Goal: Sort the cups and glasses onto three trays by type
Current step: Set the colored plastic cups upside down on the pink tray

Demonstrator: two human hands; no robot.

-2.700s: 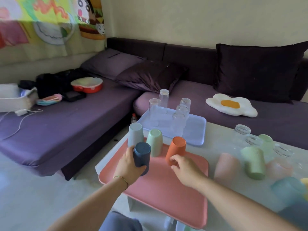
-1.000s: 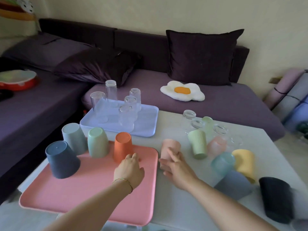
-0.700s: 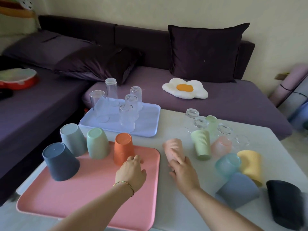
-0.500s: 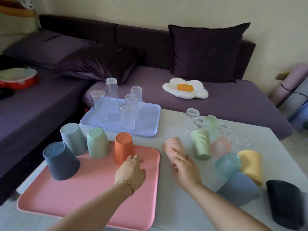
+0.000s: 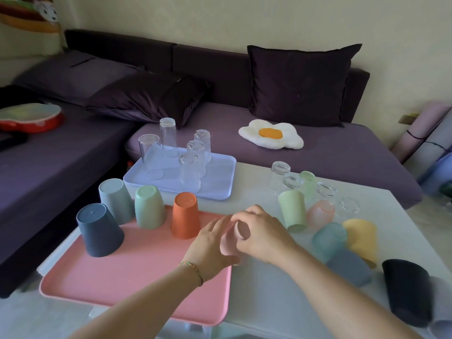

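Seen from the head camera, both hands meet on a pink cup (image 5: 233, 238) at the right edge of the pink tray (image 5: 122, 277). The right hand (image 5: 263, 231) curls over the cup from the right. The left hand (image 5: 210, 243) takes it from the other side, fingers laid along its top and thumb beneath, so the cup is clamped between the two hands. The cup is tilted, and whether it touches the tray or the bench (image 5: 269, 289) cannot be told. A thin bracelet (image 5: 192, 269) circles the left wrist.

Four cups stand upside down along the far side of the pink tray: a dark blue cup (image 5: 99, 231) nearest the left edge, then a grey-blue cup (image 5: 115, 199), a green cup (image 5: 149, 206) and an orange cup (image 5: 184, 216), which is just beside the left hand's fingers.

Behind them a pale blue tray (image 5: 220, 187) carries five clear glasses (image 5: 189, 174), all inverted.

To the right on the bare bench are a ribbed light green cup (image 5: 292, 210), a frosted pink glass (image 5: 320, 214), a frosted teal glass (image 5: 329, 241), a yellow cup (image 5: 360, 237), a slate cup (image 5: 349, 267) and a black cup (image 5: 407, 289). More loose clear glasses (image 5: 278, 174) stand behind them.

A purple sofa (image 5: 342, 155) runs behind the bench, with a fried-egg cushion (image 5: 270, 134) on its seat.
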